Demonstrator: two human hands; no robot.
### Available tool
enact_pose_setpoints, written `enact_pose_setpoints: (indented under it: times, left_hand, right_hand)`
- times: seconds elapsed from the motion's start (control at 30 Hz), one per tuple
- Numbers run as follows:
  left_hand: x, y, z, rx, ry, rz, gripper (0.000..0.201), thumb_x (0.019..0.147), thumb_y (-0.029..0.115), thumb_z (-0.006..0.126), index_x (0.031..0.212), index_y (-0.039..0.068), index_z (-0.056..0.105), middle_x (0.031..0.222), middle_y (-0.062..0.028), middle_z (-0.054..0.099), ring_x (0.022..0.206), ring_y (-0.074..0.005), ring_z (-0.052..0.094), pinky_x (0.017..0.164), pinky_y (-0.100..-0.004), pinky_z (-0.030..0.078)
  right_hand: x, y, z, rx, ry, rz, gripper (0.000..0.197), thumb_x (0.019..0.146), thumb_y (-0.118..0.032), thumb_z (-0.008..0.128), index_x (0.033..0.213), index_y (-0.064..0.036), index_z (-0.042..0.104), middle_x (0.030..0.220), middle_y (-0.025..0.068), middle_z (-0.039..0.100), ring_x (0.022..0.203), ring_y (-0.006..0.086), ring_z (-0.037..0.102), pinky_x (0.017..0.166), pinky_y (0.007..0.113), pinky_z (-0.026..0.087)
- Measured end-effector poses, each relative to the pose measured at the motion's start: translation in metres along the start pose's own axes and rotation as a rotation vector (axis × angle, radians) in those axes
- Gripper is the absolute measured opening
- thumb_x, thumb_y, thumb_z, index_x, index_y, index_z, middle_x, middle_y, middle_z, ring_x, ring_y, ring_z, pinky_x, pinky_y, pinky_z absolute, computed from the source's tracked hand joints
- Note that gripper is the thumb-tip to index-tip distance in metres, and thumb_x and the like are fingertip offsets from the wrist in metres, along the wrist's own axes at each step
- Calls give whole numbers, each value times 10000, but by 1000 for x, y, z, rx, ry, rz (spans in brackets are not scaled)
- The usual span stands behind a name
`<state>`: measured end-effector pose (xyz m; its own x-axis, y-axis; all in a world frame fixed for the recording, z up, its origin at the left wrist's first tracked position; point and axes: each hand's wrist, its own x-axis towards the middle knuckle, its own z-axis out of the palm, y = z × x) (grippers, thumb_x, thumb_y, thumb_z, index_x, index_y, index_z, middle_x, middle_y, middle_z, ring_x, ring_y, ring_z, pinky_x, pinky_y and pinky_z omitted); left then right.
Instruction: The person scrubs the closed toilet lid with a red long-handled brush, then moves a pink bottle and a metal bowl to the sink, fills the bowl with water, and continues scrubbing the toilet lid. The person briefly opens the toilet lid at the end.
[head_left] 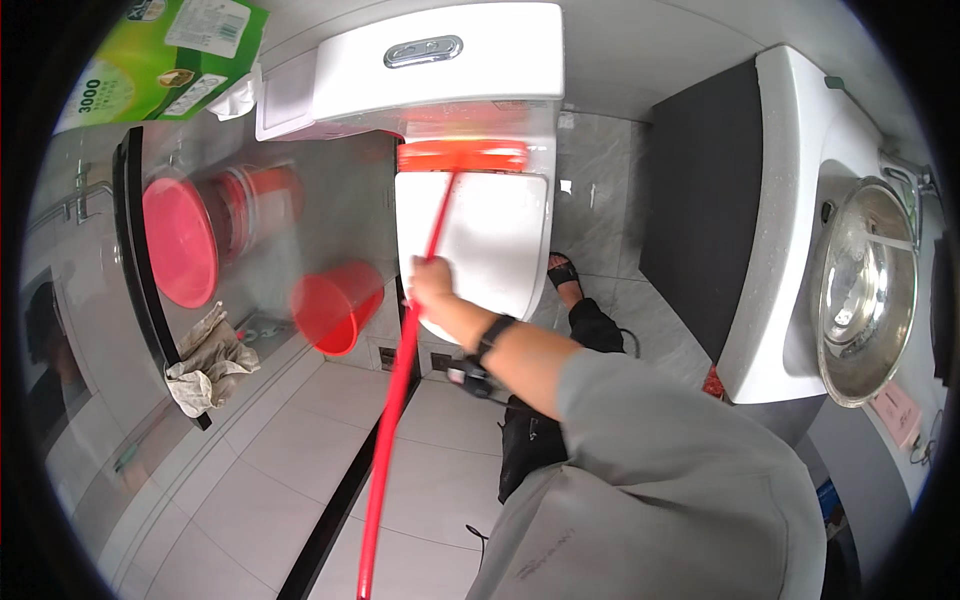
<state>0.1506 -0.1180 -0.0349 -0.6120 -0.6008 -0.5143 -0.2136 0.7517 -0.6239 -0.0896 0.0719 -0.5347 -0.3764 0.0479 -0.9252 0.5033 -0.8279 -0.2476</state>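
My right hand (432, 284) is closed around the red pole (397, 370) of a long-handled cleaning tool. The pole slants from the lower edge up to a wide red head (462, 156), smeared by motion, so I cannot tell whether it is a mop or a squeegee. That head lies across the back of the white toilet (490, 235), between its closed lid and the tank (480, 85). A black band circles my right wrist, with a small dark device beside it. My left hand does not show.
Left, a black-edged glass panel (145, 270) carries a crumpled cloth (212, 362); red buckets (340, 305) and a pink basin (180, 242) stand beyond. A green tissue pack (160, 60) is upper left. Right are a dark cabinet (705, 200) and a sink counter with a metal basin (868, 290).
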Motion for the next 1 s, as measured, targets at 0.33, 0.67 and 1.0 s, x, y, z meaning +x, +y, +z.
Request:
enact_pose_setpoints:
  times: [0.33,0.67,1.0]
  left_hand:
    - [2,6,14,-63,-3,-30,353,972,351,598,1108,34,674,858,-231,664,795,-380,661,700,-471,502]
    - [15,-29,25,0,-18,12,415,964,321,597,1212,-9,645,1085,-247,670,1030,-391,639,898,-463,488]
    - [-2,3,3,-108,-51,-111,429,968,248,602,1294,-30,603,1282,-231,628,1206,-366,589,1042,-440,447]
  right_hand:
    - [-7,9,-10,-12,58,-67,255,963,-210,546,793,-22,516,561,74,547,406,198,547,341,359,444]
    - [-32,-8,-59,38,101,-52,249,985,-229,564,846,-36,491,592,30,474,417,156,458,370,332,394]
    - [0,-4,56,-15,-11,-37,203,951,-179,579,879,4,531,618,73,543,448,186,543,373,359,434]
